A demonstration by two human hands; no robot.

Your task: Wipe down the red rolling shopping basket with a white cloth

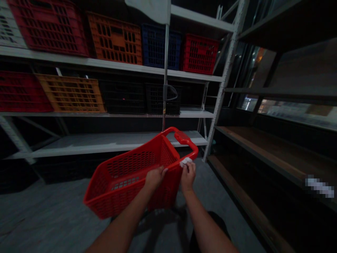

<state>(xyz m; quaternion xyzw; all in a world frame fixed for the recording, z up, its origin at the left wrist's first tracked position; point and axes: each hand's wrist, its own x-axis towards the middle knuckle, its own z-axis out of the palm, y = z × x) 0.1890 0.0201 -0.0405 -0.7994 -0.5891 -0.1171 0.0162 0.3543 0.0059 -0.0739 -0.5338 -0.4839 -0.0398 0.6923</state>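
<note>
A red plastic shopping cart (123,196) with perforated sides stands on the floor before me, its handle (183,137) toward the right. My left hand (154,177) is closed over the cart's near top rim. In my right hand (188,175) a crumpled white cloth or tissue (185,161) is pinched and pressed against the rim where the handle arm begins. The inside of the cart shows nothing lying in it. Its wheels are mostly hidden in shadow below.
White metal shelving (123,66) behind the cart holds crates, among them an orange crate (116,38), a blue crate (161,47) and a yellow crate (75,94). A pole with a grey grip (165,93) stands beyond the cart. Dark wooden shelves (263,147) line the right side.
</note>
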